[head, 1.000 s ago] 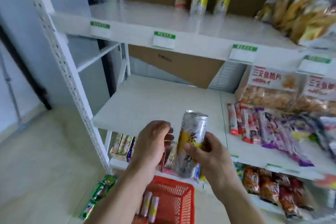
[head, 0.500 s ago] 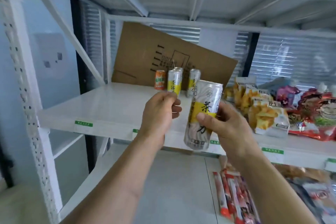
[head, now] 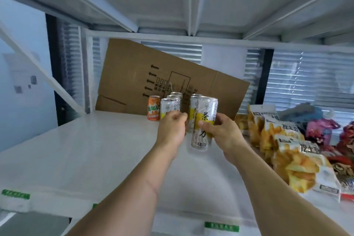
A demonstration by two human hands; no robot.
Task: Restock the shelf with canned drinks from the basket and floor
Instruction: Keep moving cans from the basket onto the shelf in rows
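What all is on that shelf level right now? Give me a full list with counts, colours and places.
silver-and-yellow cans: at least four visible; one held by the right hand above the shelf, one at the left hand, others standing behind them.
orange can: one, orange with green lettering, standing at the left end of the group.
cardboard sheet: one, brown, leaning at the back behind the cans.
snack bags: several, yellow-and-white, piled on the right; red and purple packs beyond them.
shelf: white, green-edged labels along its front edge.
left hand: around the left front can.
right hand: gripping the nearest can.
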